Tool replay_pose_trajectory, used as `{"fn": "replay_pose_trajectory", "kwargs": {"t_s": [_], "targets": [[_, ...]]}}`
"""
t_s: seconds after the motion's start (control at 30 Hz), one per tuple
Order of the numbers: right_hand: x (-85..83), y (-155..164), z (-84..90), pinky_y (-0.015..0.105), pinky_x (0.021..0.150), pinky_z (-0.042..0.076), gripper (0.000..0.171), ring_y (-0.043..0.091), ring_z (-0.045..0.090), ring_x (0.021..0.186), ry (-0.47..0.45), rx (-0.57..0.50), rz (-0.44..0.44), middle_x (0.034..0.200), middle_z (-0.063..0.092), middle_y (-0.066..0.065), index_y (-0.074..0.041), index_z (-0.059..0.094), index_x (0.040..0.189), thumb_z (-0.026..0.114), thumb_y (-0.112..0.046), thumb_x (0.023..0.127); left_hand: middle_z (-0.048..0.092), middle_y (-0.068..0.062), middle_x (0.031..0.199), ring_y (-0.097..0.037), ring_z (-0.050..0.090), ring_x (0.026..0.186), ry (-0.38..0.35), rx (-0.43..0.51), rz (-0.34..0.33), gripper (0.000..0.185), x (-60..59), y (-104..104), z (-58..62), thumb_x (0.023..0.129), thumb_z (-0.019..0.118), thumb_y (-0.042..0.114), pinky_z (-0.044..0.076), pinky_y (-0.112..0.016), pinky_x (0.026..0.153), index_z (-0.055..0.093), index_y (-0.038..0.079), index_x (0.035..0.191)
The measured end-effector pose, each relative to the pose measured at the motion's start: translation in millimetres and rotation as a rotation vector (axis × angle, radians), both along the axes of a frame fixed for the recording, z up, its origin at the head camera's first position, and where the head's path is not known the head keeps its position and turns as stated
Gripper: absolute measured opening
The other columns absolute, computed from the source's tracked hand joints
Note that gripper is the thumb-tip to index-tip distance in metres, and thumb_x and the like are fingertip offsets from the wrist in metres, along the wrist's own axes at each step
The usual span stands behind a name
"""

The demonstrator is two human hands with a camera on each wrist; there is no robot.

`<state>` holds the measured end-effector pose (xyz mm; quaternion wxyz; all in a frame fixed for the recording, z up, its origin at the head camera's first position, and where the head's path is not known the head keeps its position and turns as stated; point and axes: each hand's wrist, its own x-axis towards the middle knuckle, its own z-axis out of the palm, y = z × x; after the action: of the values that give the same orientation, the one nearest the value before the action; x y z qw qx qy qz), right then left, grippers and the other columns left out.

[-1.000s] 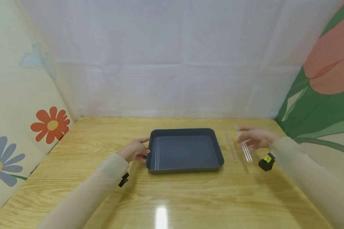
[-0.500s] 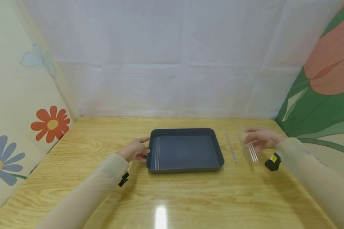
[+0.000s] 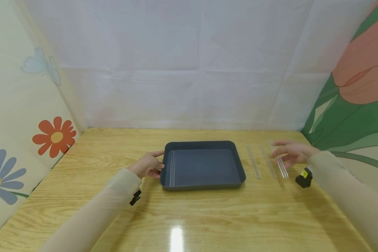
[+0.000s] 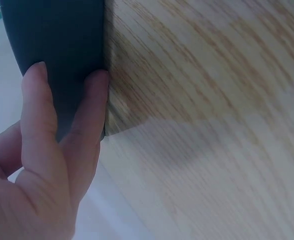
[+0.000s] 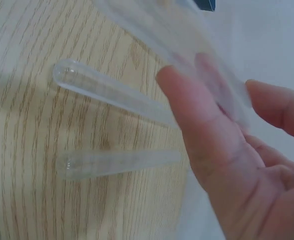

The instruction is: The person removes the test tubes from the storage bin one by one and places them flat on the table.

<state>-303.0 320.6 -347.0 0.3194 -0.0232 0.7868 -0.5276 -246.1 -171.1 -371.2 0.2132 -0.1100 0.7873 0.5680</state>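
In the head view, my left hand [image 3: 147,165] is at the left end of a dark grey rectangular tray [image 3: 204,168]. Its fairly straight fingers [image 4: 39,107] rest against the tray's outer wall [image 4: 62,35] in the left wrist view. Right of the tray, my right hand [image 3: 291,154] pinches a clear test tube [image 3: 282,168] between thumb and fingers, its round end toward me. Two more clear tubes lie side by side on the table: one nearer the tray [image 3: 253,162], the other [image 3: 268,162] close to my hand. Both show round ends in the right wrist view.
The wood-grain table [image 3: 189,217] carries the tray and tubes. A white sheet [image 3: 195,70] hangs at the back. Flower-patterned panels stand at the left [image 3: 9,105] and the right [image 3: 362,115]. A black wrist camera [image 3: 304,177] hangs under my right wrist.
My right hand has moved to the right with a tube in it. A second tube now lies on the table where the hand was. Left hand and tray have stayed put.
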Motion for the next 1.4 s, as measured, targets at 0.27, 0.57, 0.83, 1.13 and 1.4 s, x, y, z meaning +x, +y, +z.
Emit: {"fn": "replay_pose_trajectory", "kwargs": {"t_s": [0.27,0.57,0.83,1.13,1.4], "targets": [[-3.8,8.9,-2.4,0.033,0.07,0.057,0.072,0.018,0.063,0.092,-0.002,0.022,-0.025,0.107,0.063,0.003,0.006,-0.003,0.15,0.047,-0.007,0.1,0.058,-0.025,0.109,-0.021,0.061,0.066,-0.001,-0.007,0.006,0.072,-0.5,-0.5,-0.2,0.092,0.049,-0.013,0.053,-0.023,0.047,0.021,0.007,0.155],[-5.2,17.4,-5.5,0.029,0.066,0.058,0.074,0.018,0.064,0.092,-0.026,0.018,-0.033,0.103,0.063,0.0,0.005,-0.006,0.15,0.047,-0.006,0.1,0.057,-0.026,0.108,-0.022,0.061,0.067,0.002,-0.002,0.006,0.071,0.3,-0.8,-0.3,0.092,0.049,-0.013,0.053,-0.023,0.048,0.022,0.006,0.155],[-7.8,24.3,-6.7,0.029,0.065,0.058,0.076,0.018,0.063,0.094,-0.041,0.034,-0.041,0.108,0.06,0.002,0.005,-0.006,0.15,0.049,-0.008,0.099,0.058,-0.025,0.107,-0.021,0.061,0.067,0.001,-0.008,0.006,0.071,1.2,0.0,0.6,0.092,0.049,-0.014,0.053,-0.023,0.048,0.022,0.006,0.155],[-11.7,33.7,-9.5,0.031,0.067,0.058,0.076,0.018,0.063,0.091,-0.052,0.042,-0.058,0.105,0.062,0.0,0.004,-0.005,0.151,0.049,-0.007,0.099,0.058,-0.025,0.106,-0.022,0.062,0.068,0.002,-0.009,0.015,0.071,0.9,-1.6,-0.6,0.092,0.049,-0.014,0.053,-0.023,0.048,0.022,0.006,0.155],[-14.8,41.9,-12.1,0.03,0.066,0.058,0.078,0.017,0.063,0.088,-0.065,0.049,-0.077,0.101,0.063,-0.001,0.005,-0.007,0.15,0.049,-0.005,0.098,0.058,-0.026,0.107,-0.022,0.062,0.068,0.006,0.009,-0.006,0.072,2.0,-2.1,0.0,0.092,0.049,-0.014,0.053,-0.023,0.048,0.02,0.005,0.155]]}}
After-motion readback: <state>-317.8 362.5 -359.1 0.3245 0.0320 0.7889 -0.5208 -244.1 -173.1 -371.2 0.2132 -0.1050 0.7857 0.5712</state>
